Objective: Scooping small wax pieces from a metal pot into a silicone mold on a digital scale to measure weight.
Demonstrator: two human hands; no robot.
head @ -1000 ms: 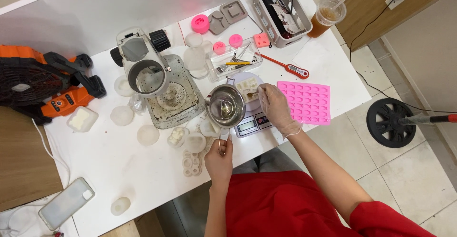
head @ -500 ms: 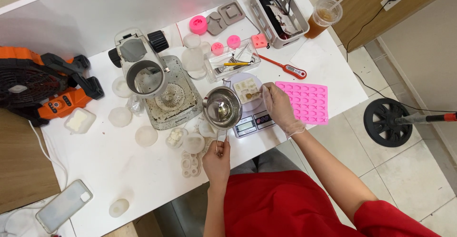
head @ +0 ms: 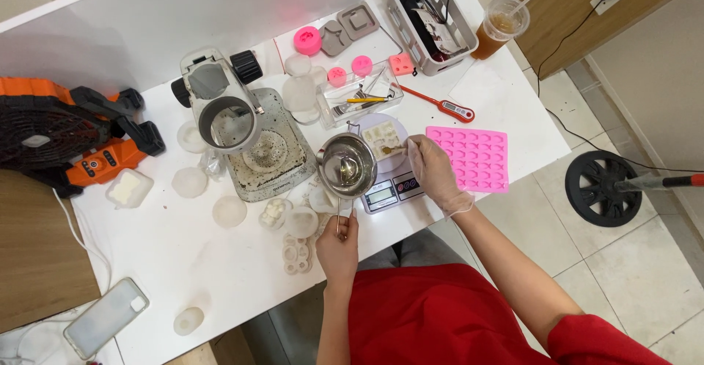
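Note:
My left hand (head: 339, 246) grips the handle of a small metal pot (head: 346, 165), held over the table beside a digital scale (head: 389, 189). My gloved right hand (head: 434, 171) holds a small spoon (head: 392, 149) over a white mould (head: 382, 137) that rests on the scale. A pink silicone mould tray (head: 478, 158) lies flat just right of that hand.
An electric hot plate (head: 265, 152) and a grey jug (head: 220, 108) stand left of the pot. Small white moulds (head: 295, 251) lie near the table's front edge. A clear tray with tools (head: 359, 97), a red thermometer (head: 438, 105), a grey basket (head: 429, 20), an iced drink (head: 500, 26), a phone (head: 106, 316) and an orange tool (head: 66, 137) sit around.
The pot and my left hand have shifted slightly. My right hand stays over the white mould on the scale.

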